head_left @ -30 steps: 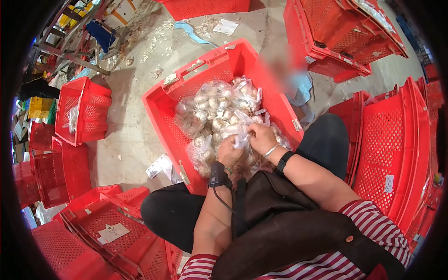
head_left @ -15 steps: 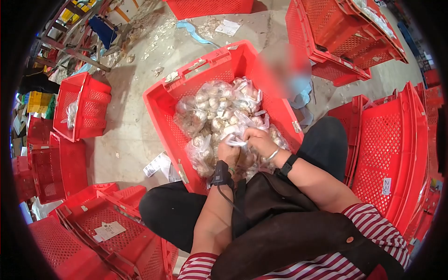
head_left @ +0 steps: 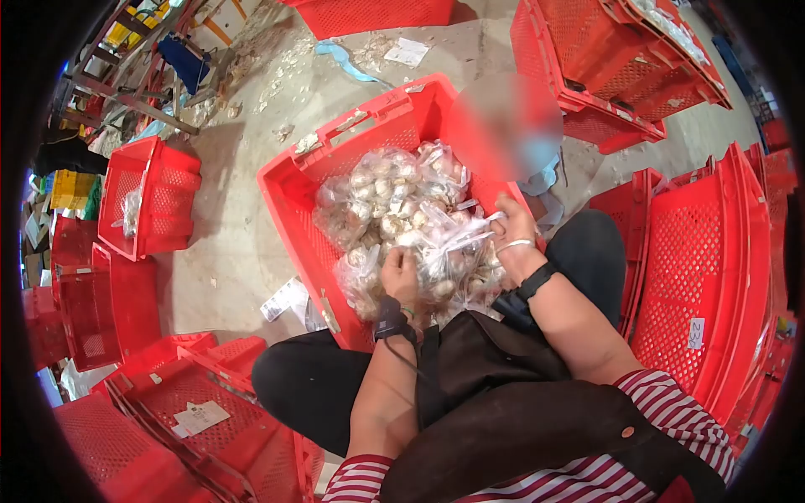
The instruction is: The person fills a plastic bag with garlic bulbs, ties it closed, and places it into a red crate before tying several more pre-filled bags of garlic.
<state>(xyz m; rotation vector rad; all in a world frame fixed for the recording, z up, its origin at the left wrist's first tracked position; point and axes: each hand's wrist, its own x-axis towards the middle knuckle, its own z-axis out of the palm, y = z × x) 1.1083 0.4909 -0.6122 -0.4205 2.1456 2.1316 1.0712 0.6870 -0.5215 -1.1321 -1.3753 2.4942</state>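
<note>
A large red crate [head_left: 293,210] stands between my knees, with several clear plastic bags of garlic bulbs [head_left: 377,184] piled inside. Over the near right part of the pile, my right hand [head_left: 516,226] is closed on the gathered, stretched top of a bag of garlic [head_left: 457,239]. At that bag's left side is my left hand [head_left: 401,275], fingers curled together; whether plastic is pinched in them is hidden. The bag rests among the others beneath my hands.
Red crates [head_left: 696,268] stand stacked to my right, and more crates [head_left: 201,411] sit at lower left. Another small crate [head_left: 151,197] is on the floor at left. Papers [head_left: 289,300], a blue strip [head_left: 344,60] and garlic skins litter the floor. A blurred patch covers the crate's far right corner.
My hands have moved apart from close together over the bag. The right went right and up, drawing the bag's top out taut; the left shifted slightly left.
</note>
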